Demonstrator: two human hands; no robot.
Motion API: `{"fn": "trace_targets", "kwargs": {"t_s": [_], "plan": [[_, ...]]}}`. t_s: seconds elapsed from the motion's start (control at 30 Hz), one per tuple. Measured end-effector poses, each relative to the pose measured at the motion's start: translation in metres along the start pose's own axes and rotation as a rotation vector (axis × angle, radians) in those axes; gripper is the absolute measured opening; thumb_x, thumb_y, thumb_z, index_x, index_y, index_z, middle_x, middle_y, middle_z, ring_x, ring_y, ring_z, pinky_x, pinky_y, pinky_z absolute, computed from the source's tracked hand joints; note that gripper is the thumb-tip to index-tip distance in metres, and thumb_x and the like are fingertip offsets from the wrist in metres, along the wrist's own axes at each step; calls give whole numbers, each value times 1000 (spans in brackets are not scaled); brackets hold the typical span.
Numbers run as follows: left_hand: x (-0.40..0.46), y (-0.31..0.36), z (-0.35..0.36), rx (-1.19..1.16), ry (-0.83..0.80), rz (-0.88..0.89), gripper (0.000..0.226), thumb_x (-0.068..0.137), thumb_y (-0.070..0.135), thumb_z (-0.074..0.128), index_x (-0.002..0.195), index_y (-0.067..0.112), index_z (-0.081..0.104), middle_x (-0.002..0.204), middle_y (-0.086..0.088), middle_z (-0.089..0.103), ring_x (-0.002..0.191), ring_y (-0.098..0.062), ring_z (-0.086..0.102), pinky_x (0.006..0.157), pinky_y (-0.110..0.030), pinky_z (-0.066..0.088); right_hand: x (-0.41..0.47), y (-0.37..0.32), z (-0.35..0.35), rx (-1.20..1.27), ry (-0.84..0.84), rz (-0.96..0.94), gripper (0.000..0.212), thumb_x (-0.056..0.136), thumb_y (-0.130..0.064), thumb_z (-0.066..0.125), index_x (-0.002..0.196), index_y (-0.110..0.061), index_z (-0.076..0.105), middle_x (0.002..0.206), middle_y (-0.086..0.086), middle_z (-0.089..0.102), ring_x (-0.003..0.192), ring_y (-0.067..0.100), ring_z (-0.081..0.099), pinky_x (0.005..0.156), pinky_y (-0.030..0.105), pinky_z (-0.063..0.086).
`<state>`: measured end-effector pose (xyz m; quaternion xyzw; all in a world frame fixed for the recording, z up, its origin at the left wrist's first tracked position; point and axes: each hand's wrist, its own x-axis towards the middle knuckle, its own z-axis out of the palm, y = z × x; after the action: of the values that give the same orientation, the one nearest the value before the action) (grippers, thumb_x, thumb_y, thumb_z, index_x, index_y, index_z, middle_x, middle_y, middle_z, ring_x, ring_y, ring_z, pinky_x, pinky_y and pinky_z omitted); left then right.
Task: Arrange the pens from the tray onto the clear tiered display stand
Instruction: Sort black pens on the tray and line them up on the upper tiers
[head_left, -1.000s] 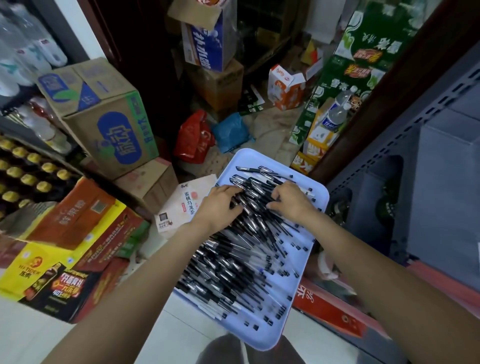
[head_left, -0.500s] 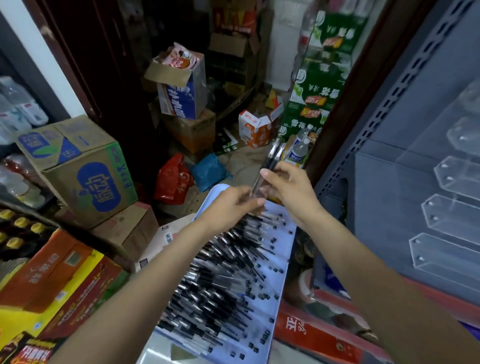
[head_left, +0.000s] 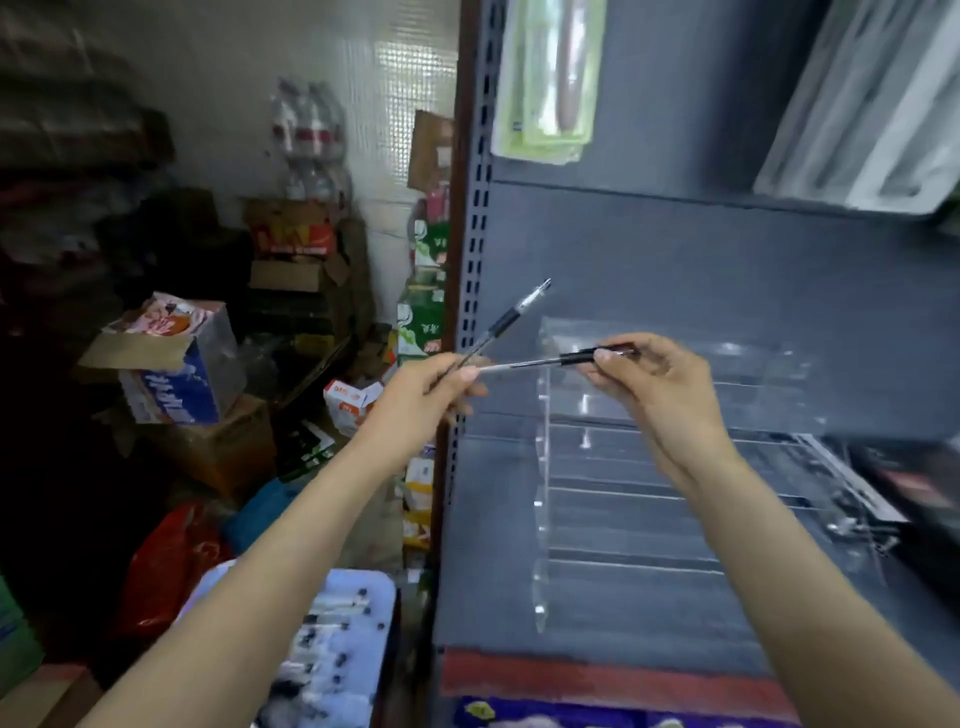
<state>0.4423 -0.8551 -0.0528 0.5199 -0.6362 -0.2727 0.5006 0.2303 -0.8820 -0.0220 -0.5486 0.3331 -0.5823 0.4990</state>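
My left hand (head_left: 423, 397) pinches the lower end of a black-grip pen (head_left: 511, 318) that points up and to the right. My right hand (head_left: 657, 392) grips the black end of a second pen (head_left: 524, 365), which lies nearly level; its pale end reaches my left fingertips. Both hands are raised in front of the clear tiered display stand (head_left: 644, 519), which stands on a grey shelf, its tiers holding no pens that I can see. The light blue tray (head_left: 374, 587) with several pens lies low, behind my left forearm.
A perforated grey shelf upright (head_left: 475, 291) runs down the middle. Packaged goods hang and lie on the upper shelf (head_left: 545, 78). Cardboard boxes (head_left: 171, 374), a red bag (head_left: 166, 566) and bottled water crowd the floor at the left.
My view swung up from the tray to the shelf. Both hands left the pile of pens, each lifting a pen up to the display stand.
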Motion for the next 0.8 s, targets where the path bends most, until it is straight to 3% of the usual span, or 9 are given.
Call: {"fn": "trace_targets", "kwargs": {"t_s": [0.1, 0.17, 0.23, 0.33, 0.47, 0.57, 0.63, 0.73, 0.8], "plan": [[27, 7, 40, 66, 85, 5, 22, 96, 16, 47, 112, 14, 62, 92, -1, 63, 71, 3, 58, 71, -17, 46, 25, -13, -54, 11, 78, -6, 13, 88, 4, 56, 82, -5, 62, 73, 5, 67, 70, 12, 71, 70, 14, 54], [42, 11, 63, 226, 137, -6, 17, 96, 22, 47, 101, 17, 63, 77, 1, 57, 66, -8, 51, 63, -18, 38, 46, -19, -86, -33, 68, -15, 13, 89, 3, 56, 82, -5, 63, 76, 6, 66, 70, 10, 70, 73, 14, 55], [57, 13, 80, 335, 180, -42, 22, 96, 24, 48, 93, 9, 64, 68, -4, 55, 63, -16, 49, 61, -25, 39, 68, -20, -111, -104, 52, -13, 14, 89, 3, 57, 82, -7, 64, 78, 6, 65, 68, 8, 70, 73, 14, 55], [72, 11, 94, 349, 244, -104, 27, 96, 26, 48, 98, 5, 66, 80, -7, 59, 79, -20, 53, 71, -31, 41, 97, -10, -130, -215, 24, -23, 17, 86, 6, 59, 79, -9, 63, 78, 9, 64, 63, 6, 69, 68, 13, 55], [70, 19, 101, 374, 293, -155, 25, 96, 22, 49, 110, 11, 67, 82, -6, 66, 90, -29, 61, 70, -26, 38, 121, 7, -128, -386, -6, -75, 18, 83, 3, 65, 74, -12, 59, 73, 5, 64, 58, 5, 66, 73, 17, 55], [69, 24, 102, 435, 277, -163, 27, 96, 20, 50, 118, 11, 64, 101, -11, 70, 104, -30, 60, 74, -26, 41, 130, 11, -119, -664, -31, -180, 3, 79, -9, 72, 80, -10, 69, 76, -2, 65, 70, 7, 59, 65, -1, 39], [69, 26, 101, 447, 259, -149, 29, 95, 19, 51, 122, 12, 62, 110, -9, 68, 108, -24, 60, 81, -22, 40, 135, 14, -118, -772, -72, -187, 7, 79, -13, 73, 85, -9, 73, 79, -1, 67, 75, 10, 57, 59, -1, 36], [70, 28, 99, 463, 237, -145, 29, 96, 22, 50, 120, 12, 63, 98, -10, 69, 95, -23, 62, 77, -25, 41, 140, 19, -118, -889, -127, -148, 10, 80, -12, 72, 88, -8, 75, 87, 5, 70, 80, 12, 57, 62, 8, 35], [71, 26, 99, 477, 229, -147, 27, 96, 24, 50, 115, 12, 65, 90, -15, 67, 84, -21, 58, 72, -27, 39, 144, 20, -117, -947, -153, -114, 9, 79, -10, 73, 87, -8, 75, 90, 6, 71, 84, 14, 60, 73, 12, 36]]}}
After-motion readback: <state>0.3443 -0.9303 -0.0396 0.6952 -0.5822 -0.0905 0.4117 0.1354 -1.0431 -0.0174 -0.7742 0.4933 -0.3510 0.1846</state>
